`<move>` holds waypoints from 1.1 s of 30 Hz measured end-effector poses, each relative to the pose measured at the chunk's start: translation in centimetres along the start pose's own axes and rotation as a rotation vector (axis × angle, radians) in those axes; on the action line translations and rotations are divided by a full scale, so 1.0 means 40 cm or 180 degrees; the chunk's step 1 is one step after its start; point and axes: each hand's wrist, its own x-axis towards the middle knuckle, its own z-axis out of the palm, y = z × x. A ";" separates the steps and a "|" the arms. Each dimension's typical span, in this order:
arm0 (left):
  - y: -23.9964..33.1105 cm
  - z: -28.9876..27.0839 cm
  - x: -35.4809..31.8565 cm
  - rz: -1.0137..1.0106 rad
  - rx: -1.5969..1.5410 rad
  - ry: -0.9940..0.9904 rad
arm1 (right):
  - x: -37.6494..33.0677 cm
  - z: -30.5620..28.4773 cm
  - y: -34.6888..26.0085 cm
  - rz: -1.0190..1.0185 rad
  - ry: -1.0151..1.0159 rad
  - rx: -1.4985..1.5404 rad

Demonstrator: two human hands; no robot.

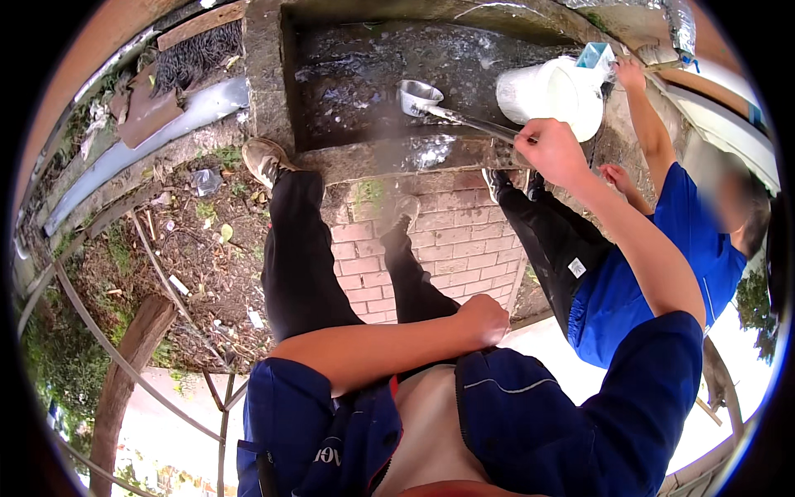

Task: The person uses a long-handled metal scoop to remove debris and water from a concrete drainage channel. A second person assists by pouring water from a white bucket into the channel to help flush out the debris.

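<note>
With our right hand (551,149) clamped on a long-handled metal ladle (418,95) over the wet stone trough (364,157), we scoop; next comes a level lift toward the white bucket (551,95), left hand (484,319) fisted on our thigh.

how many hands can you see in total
4. The wearer's right hand grips the ladle handle; the left hand rests fisted on the thigh. The co-worker's raised hand touches the white bucket; their other hand is lower.

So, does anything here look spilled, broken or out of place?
Mostly scattered litter and scraps on the dirt left of the brick steps. The concrete trough is wet. The right hand holds a long-handled ladle over it, near a tilted white bucket.
</note>
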 end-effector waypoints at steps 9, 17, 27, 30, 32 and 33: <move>0.017 -0.031 0.013 -0.0067 0.0112 -0.0070 | 0.011 -0.014 -0.026 0.0033 -0.0076 -0.0159; 0.014 -0.033 0.024 -0.0019 0.0117 -0.0229 | 0.018 -0.015 -0.018 -0.0032 -0.0140 -0.0356; 0.002 -0.016 0.024 0.0071 0.0184 -0.0061 | 0.002 -0.022 -0.015 -0.0027 -0.0064 -0.0268; 0.011 -0.035 0.020 -0.0008 0.0216 -0.0141 | 0.008 -0.015 -0.001 -0.0069 -0.0087 -0.0352; 0.017 -0.044 0.025 0.0023 0.0306 -0.0196 | 0.005 -0.029 -0.005 -0.0043 -0.0138 -0.0327; 0.016 -0.045 0.025 0.0072 0.0317 -0.0178 | 0.010 -0.023 -0.005 -0.0093 -0.0158 -0.0337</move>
